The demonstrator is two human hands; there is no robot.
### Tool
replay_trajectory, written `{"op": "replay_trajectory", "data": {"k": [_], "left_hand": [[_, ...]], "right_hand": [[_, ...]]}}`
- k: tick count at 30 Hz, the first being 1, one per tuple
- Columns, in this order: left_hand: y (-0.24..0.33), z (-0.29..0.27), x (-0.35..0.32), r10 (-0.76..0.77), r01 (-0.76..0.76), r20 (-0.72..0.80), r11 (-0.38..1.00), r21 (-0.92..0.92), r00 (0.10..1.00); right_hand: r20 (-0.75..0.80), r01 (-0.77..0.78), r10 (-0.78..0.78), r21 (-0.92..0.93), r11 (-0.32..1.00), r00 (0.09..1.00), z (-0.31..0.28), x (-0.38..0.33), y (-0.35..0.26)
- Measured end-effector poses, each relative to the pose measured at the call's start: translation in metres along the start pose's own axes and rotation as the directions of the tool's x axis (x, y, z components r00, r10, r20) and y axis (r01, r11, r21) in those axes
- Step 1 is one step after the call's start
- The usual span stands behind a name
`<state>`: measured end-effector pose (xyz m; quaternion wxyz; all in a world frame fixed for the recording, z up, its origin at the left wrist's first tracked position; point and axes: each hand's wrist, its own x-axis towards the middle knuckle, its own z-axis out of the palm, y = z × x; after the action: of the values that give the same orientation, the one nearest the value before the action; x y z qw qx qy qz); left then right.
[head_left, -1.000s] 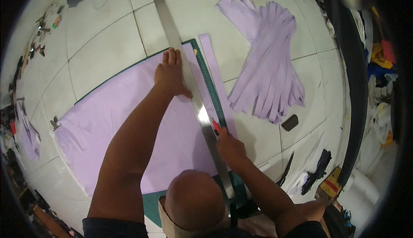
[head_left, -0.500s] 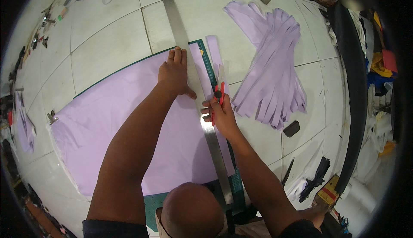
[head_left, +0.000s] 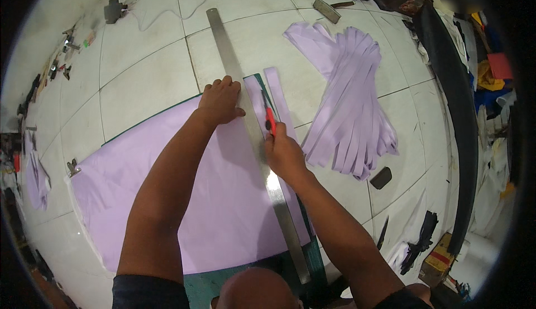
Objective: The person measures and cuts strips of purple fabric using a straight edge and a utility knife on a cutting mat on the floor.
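Observation:
A sheet of lilac fabric (head_left: 184,197) lies on a dark green cutting mat (head_left: 201,289) on the tiled floor. A long steel ruler (head_left: 240,85) runs across the fabric's right side. My left hand (head_left: 219,101) presses flat on the ruler near the fabric's far edge. My right hand (head_left: 283,153) grips a red cutter (head_left: 270,120), its blade at the ruler's right edge. A narrow lilac strip (head_left: 279,99) lies just right of the ruler.
A fanned pile of cut lilac strips (head_left: 349,102) lies on the white tiles at the right. A small dark block (head_left: 381,177) sits below it. Tools and scraps line the left edge, and a long black roll (head_left: 458,124) runs along the right.
My right hand has slid the red cutter away from me along the ruler's edge, from near the mat's front up toward the fabric's far end. The left hand stays pressed on the ruler.

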<state>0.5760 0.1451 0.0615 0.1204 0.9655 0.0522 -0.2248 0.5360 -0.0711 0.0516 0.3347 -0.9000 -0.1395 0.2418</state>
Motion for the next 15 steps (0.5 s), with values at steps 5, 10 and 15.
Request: {"op": "replay_trajectory", "data": {"k": [5, 10, 15], "left_hand": [[-0.008, 0.02, 0.013, 0.054, -0.035, -0.214, 0.995, 0.091, 0.975], [-0.007, 0.01, 0.014, -0.017, 0.013, -0.132, 0.999, -0.032, 0.991], [-0.003, 0.006, 0.017, 0.031, -0.017, -0.149, 0.996, 0.089, 0.988]], "right_hand": [[0.04, -0.009, 0.014, -0.124, 0.992, 0.999, 0.015, 0.036, -0.029], [0.025, 0.005, -0.001, -0.132, 0.991, 1.0, 0.016, 0.051, -0.044], [-0.045, 0.081, -0.09, -0.171, 0.982, 0.995, 0.024, 0.059, -0.037]]}}
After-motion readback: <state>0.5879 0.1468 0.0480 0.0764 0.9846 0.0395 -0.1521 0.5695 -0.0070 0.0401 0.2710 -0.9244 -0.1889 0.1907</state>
